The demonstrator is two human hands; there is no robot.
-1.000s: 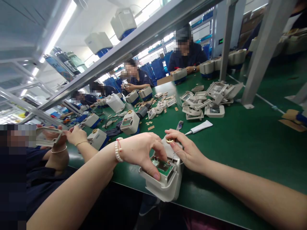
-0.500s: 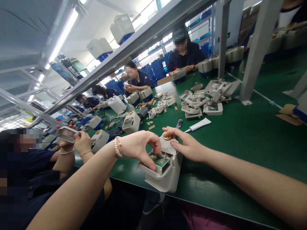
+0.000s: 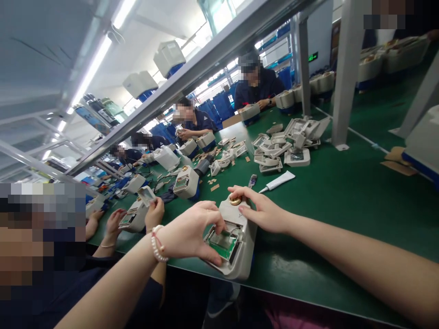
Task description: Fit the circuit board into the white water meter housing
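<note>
The beige meter housing (image 3: 236, 242) now sits lower and flatter at the near edge of the green table (image 3: 343, 201). My left hand (image 3: 192, 233) has pushed its fingertips down into the open top against the green circuit board (image 3: 224, 240). My right hand (image 3: 262, 212), fingers spread, steadies the brass fitting (image 3: 235, 200); the board looks seated

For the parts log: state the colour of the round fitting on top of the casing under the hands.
Brass-gold, seen in the head view: the round fitting beside the right hand.
</note>
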